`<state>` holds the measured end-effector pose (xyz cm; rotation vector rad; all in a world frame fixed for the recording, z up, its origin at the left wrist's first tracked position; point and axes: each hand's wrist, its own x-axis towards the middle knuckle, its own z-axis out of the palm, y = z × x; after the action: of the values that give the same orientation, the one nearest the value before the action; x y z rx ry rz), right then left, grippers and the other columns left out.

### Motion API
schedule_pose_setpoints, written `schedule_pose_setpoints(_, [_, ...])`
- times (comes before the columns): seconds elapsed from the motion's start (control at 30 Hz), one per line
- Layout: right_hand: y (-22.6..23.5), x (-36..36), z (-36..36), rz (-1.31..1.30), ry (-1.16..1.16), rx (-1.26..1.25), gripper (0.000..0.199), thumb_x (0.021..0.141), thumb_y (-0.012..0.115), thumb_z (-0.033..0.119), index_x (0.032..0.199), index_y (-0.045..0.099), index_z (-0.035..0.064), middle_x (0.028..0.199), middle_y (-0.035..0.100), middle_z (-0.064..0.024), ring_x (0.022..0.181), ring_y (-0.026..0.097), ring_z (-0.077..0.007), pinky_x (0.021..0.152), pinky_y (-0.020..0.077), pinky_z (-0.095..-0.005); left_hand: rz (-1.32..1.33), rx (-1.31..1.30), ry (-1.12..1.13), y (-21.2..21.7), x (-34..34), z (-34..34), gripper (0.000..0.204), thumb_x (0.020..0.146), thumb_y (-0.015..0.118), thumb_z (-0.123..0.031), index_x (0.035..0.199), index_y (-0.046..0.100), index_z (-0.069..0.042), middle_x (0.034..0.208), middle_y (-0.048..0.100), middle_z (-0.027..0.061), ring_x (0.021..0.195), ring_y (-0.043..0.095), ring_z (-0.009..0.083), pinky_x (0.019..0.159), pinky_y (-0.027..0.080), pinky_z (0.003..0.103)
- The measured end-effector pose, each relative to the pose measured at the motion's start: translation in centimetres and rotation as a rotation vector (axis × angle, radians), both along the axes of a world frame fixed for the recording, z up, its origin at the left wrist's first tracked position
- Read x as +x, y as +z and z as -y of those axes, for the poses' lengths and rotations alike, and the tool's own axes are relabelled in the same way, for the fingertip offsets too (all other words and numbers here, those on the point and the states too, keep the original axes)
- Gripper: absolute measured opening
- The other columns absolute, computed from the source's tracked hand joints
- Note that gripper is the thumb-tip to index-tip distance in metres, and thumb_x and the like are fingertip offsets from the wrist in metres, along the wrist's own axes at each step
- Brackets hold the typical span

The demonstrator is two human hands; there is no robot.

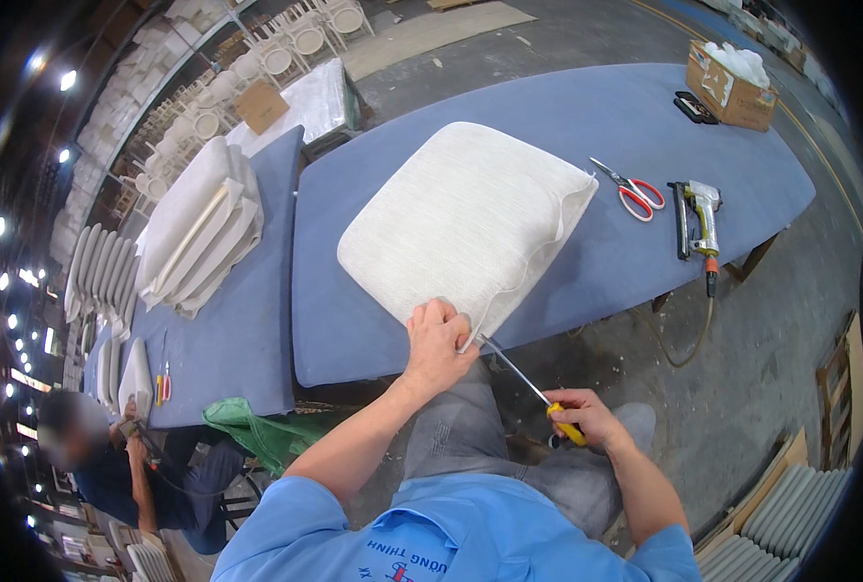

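Observation:
A square cushion (451, 213) in off-white fabric lies on the blue-covered table (373, 364) in front of me. Its near corner reaches the table's edge, and loose fabric runs along its right side. My left hand (438, 339) pinches the fabric at that corner. In my right hand (587, 417) is a screwdriver (521, 375) with a yellow handle and a long metal shaft, its tip at the corner beside my left fingers. Whether the tip is inside the fabric I cannot tell.
Right of the cushion lie red-handled scissors (635, 189) and a staple gun (700, 218) with an air hose. A cardboard box (732, 87) stands at the far right. Cushions (204, 223) are stacked on the left table. A co-worker (150, 475) sits lower left, near a green sack (257, 427).

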<state>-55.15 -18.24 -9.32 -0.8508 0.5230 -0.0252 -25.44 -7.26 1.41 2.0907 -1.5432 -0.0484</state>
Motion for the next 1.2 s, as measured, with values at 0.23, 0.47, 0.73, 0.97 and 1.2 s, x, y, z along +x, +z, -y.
schedule_pose_setpoints(0.23, [0.8, -0.1, -0.4, -0.062, 0.041, -0.346, 0.039, 0.098, 0.075, 0.012, 0.136, 0.071, 0.0067, 0.092, 0.071, -0.0077, 0.078, 0.071, -0.0208, 0.071, 0.0555, -0.0363, -0.004, 0.002, -0.008, 0.1, 0.3, -0.1, 0.025, 0.075, 0.077, -0.013, 0.073, 0.053, -0.012, 0.103, 0.05, 0.009, 0.102, 0.047, 0.0327, 0.092, 0.036, 0.045])
schedule_pose_setpoints(0.47, [3.4, 0.0, -1.9, -0.235, -0.087, -0.787, 0.023, 0.104, 0.065, 0.02, 0.124, 0.07, 0.0074, 0.088, 0.067, -0.0089, 0.075, 0.066, -0.0214, 0.069, 0.0526, -0.0371, -0.003, -0.013, -0.024, 0.1, 0.5, -0.2, 0.025, 0.075, 0.077, -0.013, 0.073, 0.053, -0.012, 0.103, 0.051, 0.0085, 0.102, 0.048, 0.0324, 0.091, 0.036, 0.045])
schedule_pose_setpoints(0.73, [3.9, 0.0, -4.7, 0.157, 0.071, 0.688, 0.028, 0.114, 0.046, 0.029, 0.134, 0.054, 0.0105, 0.091, 0.061, -0.0123, 0.069, 0.057, -0.0229, 0.063, 0.0493, -0.0363, 0.017, 0.003, -0.048, 0.2, 1.1, -0.3, 0.021, 0.077, 0.078, -0.015, 0.076, 0.057, -0.012, 0.103, 0.052, 0.0087, 0.102, 0.049, 0.0316, 0.091, 0.037, 0.045])
schedule_pose_setpoints(0.97, [3.0, 0.5, -10.2, 0.474, -0.163, 0.939, 0.027, 0.113, 0.047, 0.034, 0.132, 0.057, 0.0165, 0.091, 0.06, -0.0107, 0.072, 0.057, -0.0259, 0.068, 0.0472, -0.0397, -0.002, 0.04, -0.096, 1.0, 2.0, -0.5, 0.02, 0.081, 0.079, -0.019, 0.081, 0.061, -0.011, 0.105, 0.055, 0.0089, 0.102, 0.051, 0.033, 0.092, 0.04, 0.047])
schedule_pose_setpoints(1.2, [3.1, 0.0, -9.1, 0.119, -0.87, 0.77, 0.028, 0.114, 0.049, 0.037, 0.131, 0.058, 0.0156, 0.097, 0.062, -0.0099, 0.08, 0.06, -0.0247, 0.076, 0.0536, -0.0427, 0.151, 0.004, -0.024, 2.1, -0.8, 0.3, 0.021, 0.084, 0.082, -0.025, 0.094, 0.068, -0.012, 0.105, 0.058, 0.0097, 0.102, 0.053, 0.0325, 0.092, 0.04, 0.047])
